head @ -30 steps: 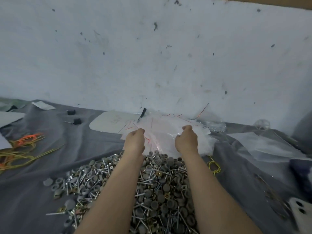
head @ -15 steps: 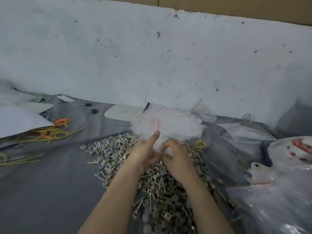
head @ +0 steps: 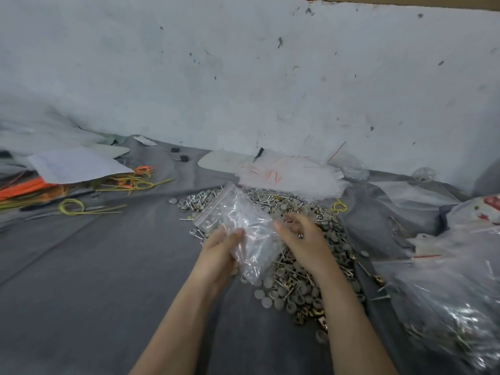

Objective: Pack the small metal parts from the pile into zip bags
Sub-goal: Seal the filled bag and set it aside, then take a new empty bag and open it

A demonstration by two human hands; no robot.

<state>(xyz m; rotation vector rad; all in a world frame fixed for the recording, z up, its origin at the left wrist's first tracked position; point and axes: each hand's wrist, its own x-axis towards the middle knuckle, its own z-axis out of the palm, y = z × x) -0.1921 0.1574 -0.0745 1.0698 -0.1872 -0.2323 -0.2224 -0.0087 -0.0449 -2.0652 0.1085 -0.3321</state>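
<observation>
A pile of small metal parts (head: 297,272), screws, grey caps and brass nuts, lies on the grey cloth in the middle. My left hand (head: 220,253) grips a clear empty zip bag (head: 240,226) by its lower half, holding it tilted above the pile's left edge, zip strip up and to the left. My right hand (head: 303,236) hovers just right of the bag over the pile, fingers loosely curled, its thumb near the bag's side. Whether the right hand touches the bag or holds parts is unclear. A heap of empty zip bags (head: 286,174) lies behind the pile.
A large clear bag of packed parts (head: 443,288) sits at the right. Yellow and orange wires (head: 81,188) and white paper (head: 75,166) lie at the left. The white wall (head: 243,77) rises right behind. Grey cloth (head: 94,280) covers the near left.
Both hands have come back from the heap of empty bags. The left hand now holds one zip bag pulled out over the pile, and the right hand has moved off to its right.
</observation>
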